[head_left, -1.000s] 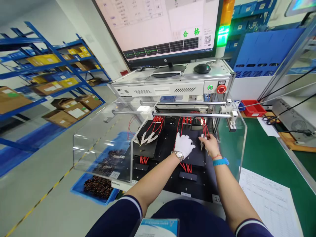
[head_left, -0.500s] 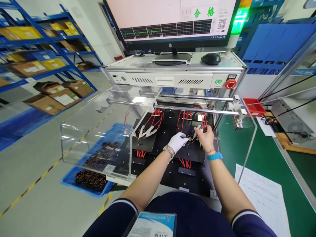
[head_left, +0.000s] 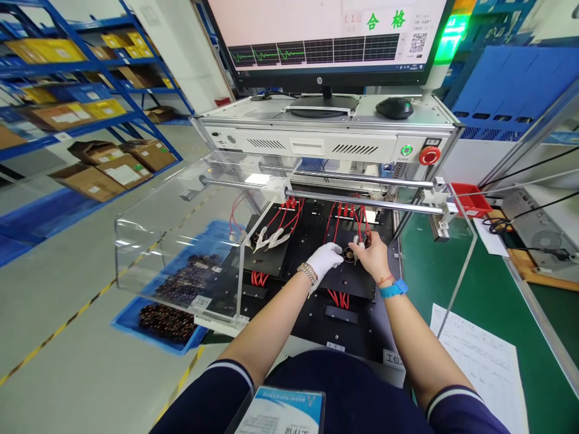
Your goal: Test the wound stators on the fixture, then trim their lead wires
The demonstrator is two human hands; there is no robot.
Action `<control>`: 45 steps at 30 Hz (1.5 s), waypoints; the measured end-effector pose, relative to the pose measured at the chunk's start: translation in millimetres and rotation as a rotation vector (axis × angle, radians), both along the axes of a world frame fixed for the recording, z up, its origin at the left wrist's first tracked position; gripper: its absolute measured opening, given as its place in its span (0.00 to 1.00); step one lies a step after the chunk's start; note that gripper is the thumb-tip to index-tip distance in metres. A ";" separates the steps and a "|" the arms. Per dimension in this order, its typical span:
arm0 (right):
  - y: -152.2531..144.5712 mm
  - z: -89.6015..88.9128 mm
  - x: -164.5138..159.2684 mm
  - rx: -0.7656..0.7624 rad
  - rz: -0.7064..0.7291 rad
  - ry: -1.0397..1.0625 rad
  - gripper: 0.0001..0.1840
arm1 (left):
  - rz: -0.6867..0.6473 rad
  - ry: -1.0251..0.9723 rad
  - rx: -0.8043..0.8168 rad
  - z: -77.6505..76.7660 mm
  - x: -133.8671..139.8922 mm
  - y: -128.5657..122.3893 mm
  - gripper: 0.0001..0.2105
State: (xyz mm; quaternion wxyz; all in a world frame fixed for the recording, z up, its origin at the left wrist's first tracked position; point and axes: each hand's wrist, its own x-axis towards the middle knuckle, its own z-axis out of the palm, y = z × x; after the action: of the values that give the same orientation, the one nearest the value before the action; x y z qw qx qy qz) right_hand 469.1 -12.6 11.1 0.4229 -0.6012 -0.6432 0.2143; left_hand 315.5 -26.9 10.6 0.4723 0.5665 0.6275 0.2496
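Note:
My left hand point(head_left: 324, 261), in a white glove, has its fingers closed at the left edge of a small round wound part point(head_left: 348, 255). That part lies on the right black plate point(head_left: 332, 277) of the test bench. My bare right hand point(head_left: 374, 258) is on the part's other side, thumb and fingers pinched on a white alligator clip point(head_left: 357, 247) with a red lead. The clip's jaws sit close to the part's right edge; whether they bite a wire cannot be seen. More white clips point(head_left: 275, 239) with red leads rest on the left black plate point(head_left: 260, 262).
A transparent cover point(head_left: 181, 241) stands over the left station, with metal rails point(head_left: 362, 201) crossing above the plates. A blue tray point(head_left: 124, 325) of dark wound parts is at left. A monitor point(head_left: 325, 36), a red stop button point(head_left: 429, 155) and paper sheets point(head_left: 479, 355) are around.
My right hand has moved slightly left with the clip, closer to the round part. My left hand stays beside that part. The whole view has shifted slightly.

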 end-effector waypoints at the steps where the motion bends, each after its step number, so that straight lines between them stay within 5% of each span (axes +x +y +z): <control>1: 0.5 0.1 1.3 -0.007 -0.004 -0.010 0.21 | -0.013 0.033 0.041 1.7 -3.3 -1.4 0.12; 4: 1.7 0.3 4.6 -0.050 -0.018 -0.027 0.21 | -0.113 0.132 0.198 5.6 -13.6 -6.5 0.10; 8: 3.5 -2.0 8.9 -0.090 -0.040 0.037 0.22 | -0.514 0.471 0.578 2.1 -18.2 -8.8 0.09; 10: 4.8 -5.6 11.3 -0.113 -0.057 0.102 0.22 | -0.608 0.580 0.678 -1.4 -16.5 -6.9 0.07; 17: 8.4 -19.2 15.0 -0.236 -0.061 0.343 0.24 | -0.585 0.567 0.676 5.1 -17.2 -1.1 0.11; 25: 8.4 -21.3 12.5 -0.213 -0.078 0.360 0.25 | -0.554 0.720 0.603 15.7 -16.6 -5.7 0.10; 31: 6.4 -17.4 8.7 -0.278 -0.070 0.479 0.26 | -0.624 0.697 0.708 17.7 -14.4 -5.8 0.10; 45: 0.3 -9.2 2.6 -0.377 -0.045 0.663 0.24 | -0.642 0.576 0.671 7.4 -9.8 -1.6 0.09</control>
State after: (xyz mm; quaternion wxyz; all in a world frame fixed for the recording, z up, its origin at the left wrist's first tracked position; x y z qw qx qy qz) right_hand 471.8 -12.2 1.9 0.4948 -0.5803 -0.4073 0.5025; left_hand 305.6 -28.5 18.0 0.1271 0.8946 0.4131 0.1139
